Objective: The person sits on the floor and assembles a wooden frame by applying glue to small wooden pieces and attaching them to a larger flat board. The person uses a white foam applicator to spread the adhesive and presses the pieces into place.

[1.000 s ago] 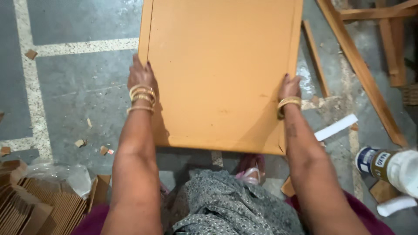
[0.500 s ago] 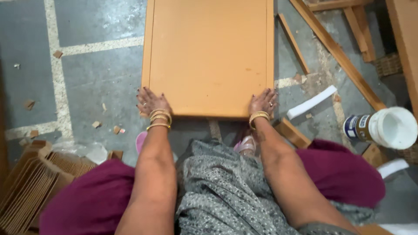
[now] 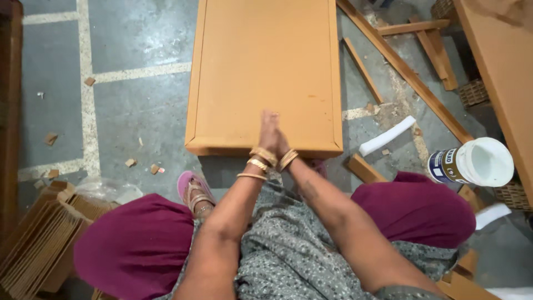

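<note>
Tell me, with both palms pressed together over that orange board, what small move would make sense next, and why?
Probably part the hands and set them back on the board's near edge. The left hand and right hand are pressed palm to palm above the orange board, holding nothing, while the board lies flat on the floor.

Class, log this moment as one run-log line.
left hand: pressed against right hand | over: orange panel | panel: flat on floor | nearby: white tub
</note>
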